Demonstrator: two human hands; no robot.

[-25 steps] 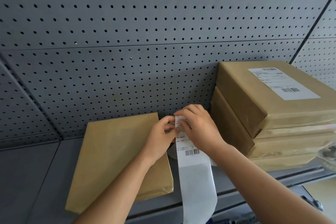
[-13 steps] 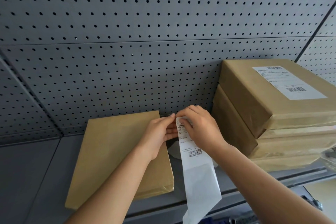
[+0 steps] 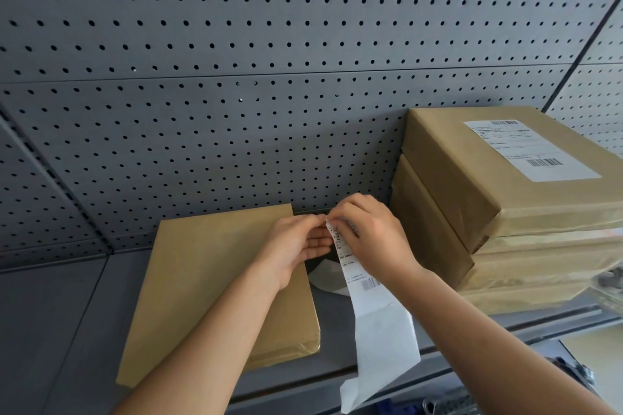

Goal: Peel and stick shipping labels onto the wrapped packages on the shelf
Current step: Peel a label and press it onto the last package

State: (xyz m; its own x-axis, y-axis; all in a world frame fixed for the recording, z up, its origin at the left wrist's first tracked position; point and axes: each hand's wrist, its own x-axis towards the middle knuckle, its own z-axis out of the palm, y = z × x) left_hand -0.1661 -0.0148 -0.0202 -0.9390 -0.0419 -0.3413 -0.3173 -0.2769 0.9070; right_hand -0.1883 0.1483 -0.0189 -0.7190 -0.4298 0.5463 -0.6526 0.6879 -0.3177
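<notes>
A white strip of shipping labels (image 3: 365,286) hangs from both my hands above the grey shelf (image 3: 60,330), its blank tail drooping past the shelf's front edge. My right hand (image 3: 372,236) pinches the strip's top end from the right. My left hand (image 3: 298,244) pinches the same top corner from the left, fingertips meeting the right hand's. Under my left forearm lies a flat brown wrapped package (image 3: 205,280) with no label on its top. At the right stands a stack of brown wrapped packages (image 3: 472,212); the top one bears a white label (image 3: 529,148).
A grey pegboard wall (image 3: 269,77) backs the shelf. A curled white scrap of paper (image 3: 328,278) lies on the shelf between the flat package and the stack. Dark cluttered items (image 3: 573,374) sit below the shelf edge at the lower right.
Both hands have kept pinching the strip's top while it tilted, and its hanging tail has swung slightly to the right. The packages have not moved.
</notes>
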